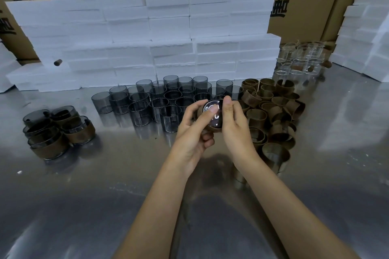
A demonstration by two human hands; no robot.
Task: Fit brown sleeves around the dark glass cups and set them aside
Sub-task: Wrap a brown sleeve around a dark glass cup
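Both hands, left hand [194, 126] and right hand [233, 124], gripped one dark cup [213, 116] with fingers curled round its brown sleeve [212, 129] (seating unclear); the sleeve should be pressed evenly until level.

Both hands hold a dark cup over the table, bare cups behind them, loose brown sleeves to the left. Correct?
Not quite. The head view shows the sleeves piled to the right; the rest holds: both hands on the cup, bare cups behind.

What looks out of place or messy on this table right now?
One small brown cylinder sits alone on the white foam blocks, far from everything else. The loose brown sleeves lie jumbled at all angles, and the finished cups lean on each other.
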